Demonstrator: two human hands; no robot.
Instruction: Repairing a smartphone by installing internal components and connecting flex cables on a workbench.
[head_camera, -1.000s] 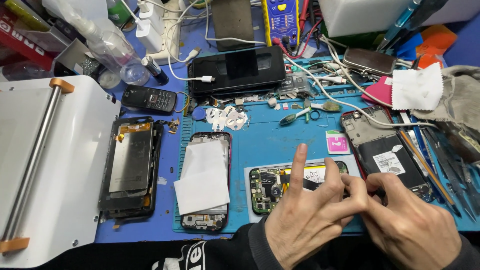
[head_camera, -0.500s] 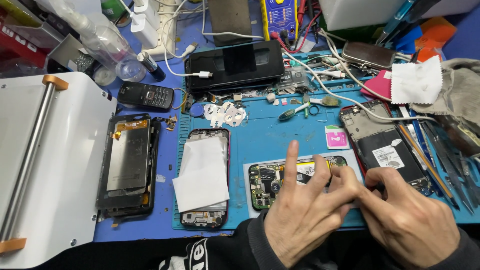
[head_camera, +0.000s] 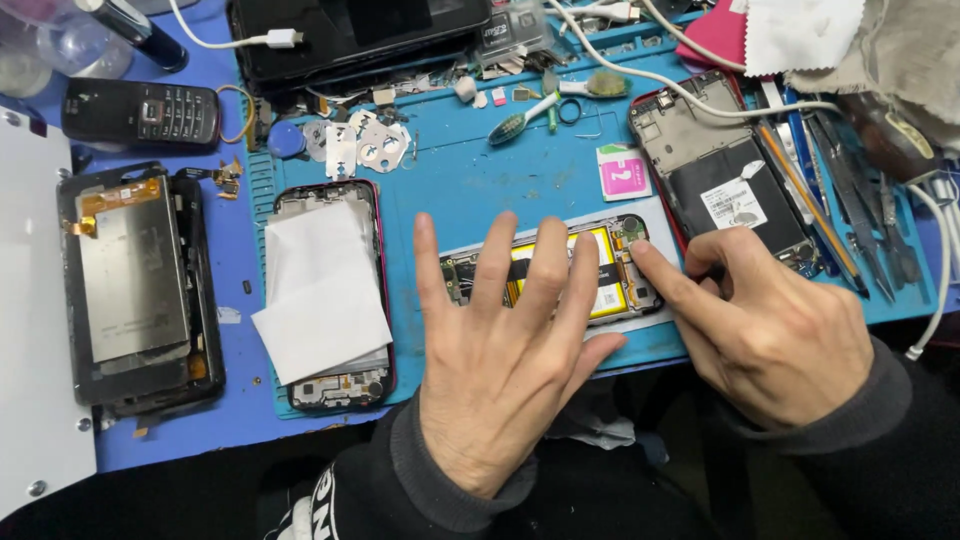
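Left hand flat, fingers spread wide, pressing down on opened phone at near centre of blue mat. Right hand curled narrow, index tip on phone's right end; contents of the grip can't tell. Going left to right: stripped screen frame off mat, phone shell with white paper, opened phone, second open phone back far right. Toothbrush farther up.
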